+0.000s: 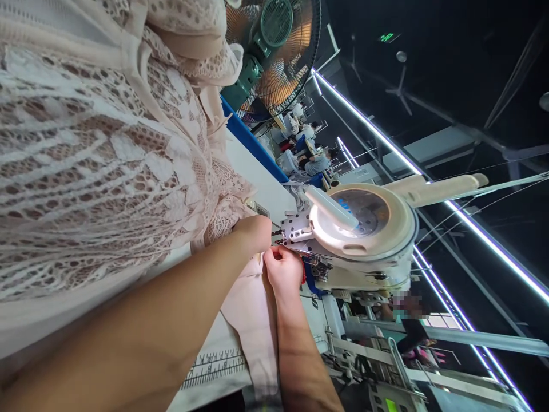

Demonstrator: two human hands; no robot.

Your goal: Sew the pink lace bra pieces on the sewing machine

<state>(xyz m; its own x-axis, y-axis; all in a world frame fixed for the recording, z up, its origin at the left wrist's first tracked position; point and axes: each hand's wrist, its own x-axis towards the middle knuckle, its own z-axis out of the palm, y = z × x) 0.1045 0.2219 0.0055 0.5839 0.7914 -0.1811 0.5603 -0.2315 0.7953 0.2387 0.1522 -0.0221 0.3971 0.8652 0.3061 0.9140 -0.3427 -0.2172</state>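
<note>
My left hand bends in at the sewing machine's needle area. Its wrist hides the fingers, so what they do cannot be seen. Close beside it, my right hand is closed, thumb and fingers pinching the edge of a pale cream fabric piece. This cloth runs down between my forearms. Both hands are just in front of the presser foot and needle parts of the white sewing machine. Something red shows at the right hand's edge. White lace fabric fills the left side, reaching up to my left wrist.
The view is turned sideways. A printed ruler scale runs along the white worktable. A large fan stands above a blue edge. Several people sit farther off; another person is beyond the machine. Threads stretch rightward.
</note>
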